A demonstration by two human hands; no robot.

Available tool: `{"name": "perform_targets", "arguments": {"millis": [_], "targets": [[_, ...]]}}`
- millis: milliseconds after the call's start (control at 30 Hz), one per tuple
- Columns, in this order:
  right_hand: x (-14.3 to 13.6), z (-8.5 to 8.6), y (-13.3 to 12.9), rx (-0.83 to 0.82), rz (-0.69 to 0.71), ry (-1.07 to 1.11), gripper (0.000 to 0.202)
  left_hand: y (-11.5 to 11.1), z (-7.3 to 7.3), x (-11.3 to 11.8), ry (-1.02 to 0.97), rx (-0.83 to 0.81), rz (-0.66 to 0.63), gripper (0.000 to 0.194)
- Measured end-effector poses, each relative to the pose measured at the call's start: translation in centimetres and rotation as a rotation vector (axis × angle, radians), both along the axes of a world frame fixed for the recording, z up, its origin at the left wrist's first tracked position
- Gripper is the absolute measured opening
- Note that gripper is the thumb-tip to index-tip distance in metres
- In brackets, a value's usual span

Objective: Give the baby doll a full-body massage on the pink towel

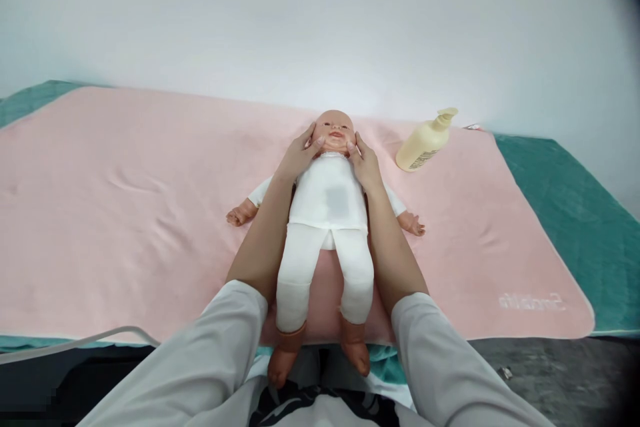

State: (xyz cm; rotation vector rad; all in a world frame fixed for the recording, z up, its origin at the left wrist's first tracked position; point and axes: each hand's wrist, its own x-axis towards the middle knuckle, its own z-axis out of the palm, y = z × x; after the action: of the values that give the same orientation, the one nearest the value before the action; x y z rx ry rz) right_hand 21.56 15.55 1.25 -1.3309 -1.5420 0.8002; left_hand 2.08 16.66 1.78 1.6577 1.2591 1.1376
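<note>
A baby doll (327, 193) with a white cloth body lies on its back, head toward the wall and feet toward me. My left hand (299, 155) is closed around one side of its head, the thumb on the cheek. On the opposite side, my right hand (366, 161) cups the head in the same way, fingers by the ear and thumb near the jaw. The doll's arms stretch outward beyond my forearms. Its brown feet (285, 360) hang past the mat's near edge. Parts of my fingers are hidden beside the head.
A tilted-looking cream pump bottle (424, 143) stands to the right of the doll's head. Under everything is a pink mat (125, 213) over a green covering (590, 213). A pale wall (300, 20) rises behind. A white cable (75, 345) runs along the front left.
</note>
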Motion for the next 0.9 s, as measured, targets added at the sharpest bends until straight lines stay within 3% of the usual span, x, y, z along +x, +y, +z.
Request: {"name": "perform_targets", "arguments": {"millis": [367, 900], "targets": [[0.3, -0.7, 0.5, -0.007, 0.013, 0.04, 0.094, 1.6, -1.7, -0.4, -0.031, 0.005, -0.007, 0.066], [-0.2, -0.4, 0.5, -0.001, -0.014, -0.022, 0.103, 1.2, -1.3, 0.0, -0.002, 0.023, 0.029, 0.064]]}}
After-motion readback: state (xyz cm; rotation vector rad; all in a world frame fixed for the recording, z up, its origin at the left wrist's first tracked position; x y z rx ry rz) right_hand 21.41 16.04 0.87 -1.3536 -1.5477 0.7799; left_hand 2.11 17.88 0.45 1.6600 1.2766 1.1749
